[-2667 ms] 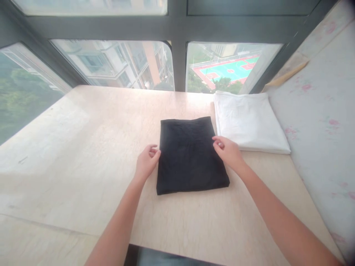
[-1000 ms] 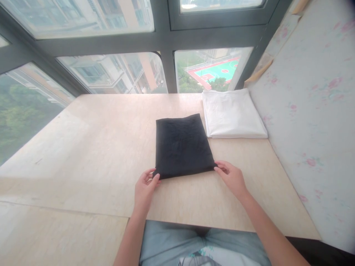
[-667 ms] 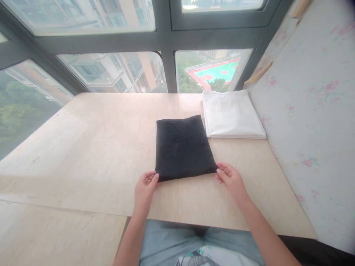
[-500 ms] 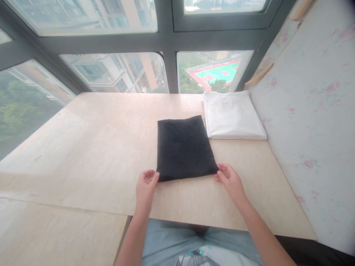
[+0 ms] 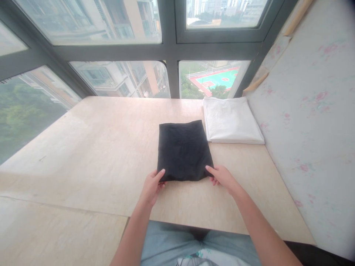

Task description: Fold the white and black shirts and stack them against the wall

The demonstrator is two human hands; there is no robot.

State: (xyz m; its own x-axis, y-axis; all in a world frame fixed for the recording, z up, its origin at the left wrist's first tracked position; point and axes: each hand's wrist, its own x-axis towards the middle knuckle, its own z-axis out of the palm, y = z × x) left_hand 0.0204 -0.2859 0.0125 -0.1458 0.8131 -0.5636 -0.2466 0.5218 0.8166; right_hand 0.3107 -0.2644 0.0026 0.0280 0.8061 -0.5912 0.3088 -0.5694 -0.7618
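A folded black cloth (image 5: 184,151), perhaps a garment, lies flat on the pale wooden tabletop (image 5: 111,147) in front of me. At its near left corner my left hand (image 5: 154,184) grips the edge, thumb on top and fingers underneath. My right hand (image 5: 220,177) pinches the near right corner the same way. The near edge sags slightly between the two hands. Just beyond the cloth's right side rests a folded white cloth (image 5: 233,120), which neither hand touches.
Grey-framed windows (image 5: 169,51) run along the far edge of the tabletop. A wall with floral paper (image 5: 307,129) bounds the right side. A seam (image 5: 63,207) crosses the wood at the near left. My legs (image 5: 166,240) are at the near edge.
Both hands have moved inward and taken a deeper grip, thumbs now over the black cloth's near corners. The camera view has tipped up slightly. The white cloth stays in place.
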